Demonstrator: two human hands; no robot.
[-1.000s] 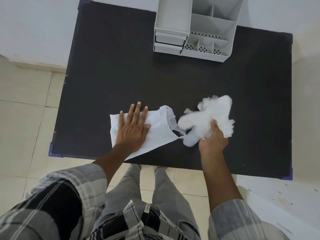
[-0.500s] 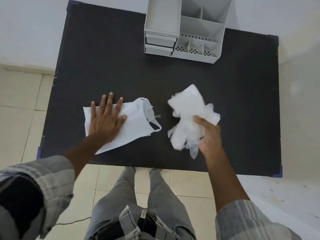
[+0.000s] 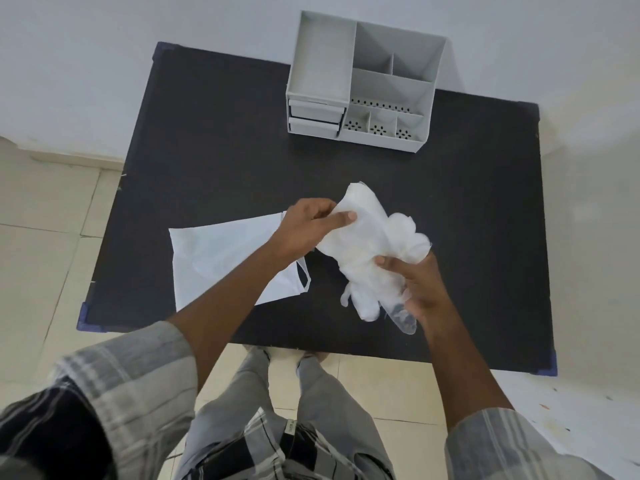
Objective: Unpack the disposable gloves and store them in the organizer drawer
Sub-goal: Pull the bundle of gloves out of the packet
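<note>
A crumpled bundle of translucent white disposable gloves [image 3: 372,244] is held above the black table [image 3: 214,133], with both hands on it. My left hand [image 3: 308,225] pinches its upper left end. My right hand [image 3: 419,287] grips its lower right part, and glove fingers dangle below. The flat white bag [image 3: 221,258] lies on the table to the left, partly under my left forearm. The grey organizer [image 3: 363,81] stands at the table's far edge, with two shut drawers [image 3: 315,119] in its lower left.
The organizer's open compartments sit to the right of the drawers. The wall is right behind it. Tiled floor surrounds the table, and my legs stand at its near edge.
My left hand has left the bag and taken hold of the glove bundle. The bundle has risen slightly toward the table's middle, and the view has tilted back.
</note>
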